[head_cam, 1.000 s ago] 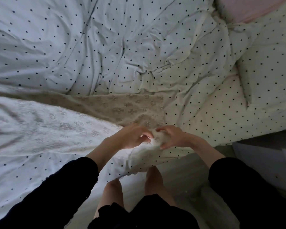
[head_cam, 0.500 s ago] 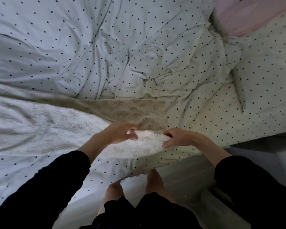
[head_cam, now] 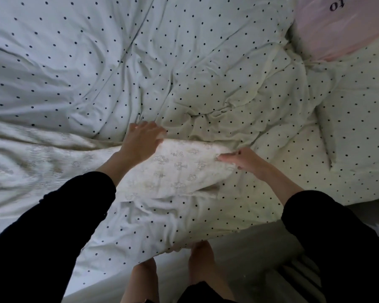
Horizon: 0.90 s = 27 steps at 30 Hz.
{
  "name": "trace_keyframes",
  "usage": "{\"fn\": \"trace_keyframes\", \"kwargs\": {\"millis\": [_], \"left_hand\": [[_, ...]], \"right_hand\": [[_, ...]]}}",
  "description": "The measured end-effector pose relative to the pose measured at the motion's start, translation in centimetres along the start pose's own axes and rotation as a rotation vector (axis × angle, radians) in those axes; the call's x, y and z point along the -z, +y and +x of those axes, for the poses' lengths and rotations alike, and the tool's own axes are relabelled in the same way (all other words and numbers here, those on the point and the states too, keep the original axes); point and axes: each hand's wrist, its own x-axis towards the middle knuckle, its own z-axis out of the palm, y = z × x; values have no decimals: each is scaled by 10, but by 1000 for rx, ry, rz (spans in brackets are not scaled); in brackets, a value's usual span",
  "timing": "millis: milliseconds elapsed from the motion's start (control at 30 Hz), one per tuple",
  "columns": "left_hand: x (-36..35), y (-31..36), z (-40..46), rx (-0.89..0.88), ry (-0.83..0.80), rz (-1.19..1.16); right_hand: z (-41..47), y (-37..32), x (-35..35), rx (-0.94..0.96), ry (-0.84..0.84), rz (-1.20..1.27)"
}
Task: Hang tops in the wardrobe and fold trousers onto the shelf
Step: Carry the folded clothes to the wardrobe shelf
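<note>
Cream trousers [head_cam: 179, 169] with a faint cross pattern lie across the dotted duvet, stretching off to the left edge. Their near end is folded over itself. My left hand [head_cam: 140, 143] holds the far corner of that fold, fingers curled over the cloth's edge. My right hand [head_cam: 241, 159] pinches the fold's right corner between thumb and fingers. Both forearms wear black sleeves.
The bed is covered by a rumpled white duvet [head_cam: 184, 73] with black dots. A pink pillow [head_cam: 341, 22] with dark lettering lies at the top right. A dotted pillow [head_cam: 359, 127] sits to the right. My bare feet [head_cam: 201, 263] stand on the floor at the bed's edge.
Both hands have carried the trousers' near end away from me and laid it over the far layer. The hands have spread apart, each now at a corner of the fold.
</note>
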Motion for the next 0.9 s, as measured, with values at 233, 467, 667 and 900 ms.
{"fn": "trace_keyframes", "kwargs": {"millis": [233, 467, 667, 900], "left_hand": [[-98, 23, -27, 107, -8, -62], [-142, 64, -92, 54, -47, -135], [-139, 78, -92, -76, 50, -83], [-139, 85, -92, -59, -8, -29]], "right_hand": [[81, 30, -20, -26, 82, 46], [59, 67, -38, -34, -187, -14], [48, 62, -39, 73, -12, -59], [41, 62, -48, -62, 32, 5]]}}
